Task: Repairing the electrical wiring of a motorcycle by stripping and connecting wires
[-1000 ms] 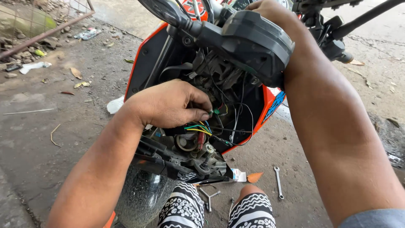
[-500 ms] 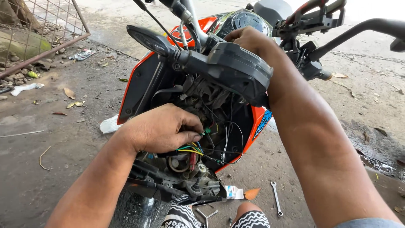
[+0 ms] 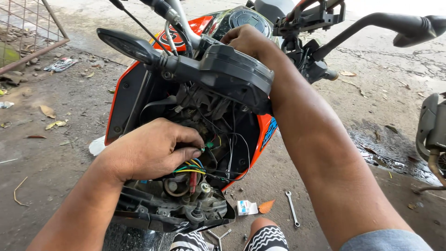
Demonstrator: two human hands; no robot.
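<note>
Wiring, a bundle of thin green, yellow and blue plastic-coated leads (image 3: 193, 166), sits inside the open front cavity directly below the black plastic instrument housing (image 3: 227, 74), running roughly level toward the orange fairing side. Left hand (image 3: 148, 151) is nearer, its fingertips (image 3: 193, 152) pinched shut on the leads. Right hand (image 3: 248, 42) grips the housing's upper edge above.

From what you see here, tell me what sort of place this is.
Probably an outdoor roadside repair spot: bare dirt ground strewn with leaves, a spanner lying in the dirt, and an orange motorcycle with its front opened.
</note>
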